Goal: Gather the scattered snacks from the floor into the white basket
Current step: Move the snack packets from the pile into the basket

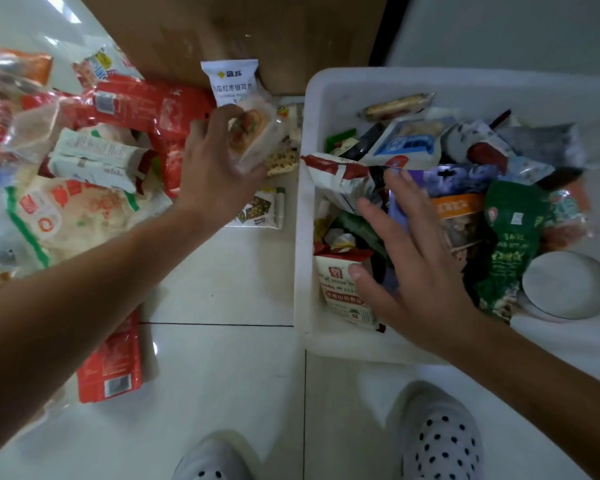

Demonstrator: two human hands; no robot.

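The left hand (219, 157) grips a clear-wrapped bun (253, 133), seemingly just above the floor pile (94, 202). The right hand (413, 258) lies spread and empty over packets (506, 216) in the white basket (303, 271). Best carry the bun rightward over the rim and release it beside the right hand's fingers.

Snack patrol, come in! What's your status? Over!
Copy: left grip holds a clear-wrapped bun snack above the floor; right grip open over the white basket. Many packets left on floor. Nothing blocking.
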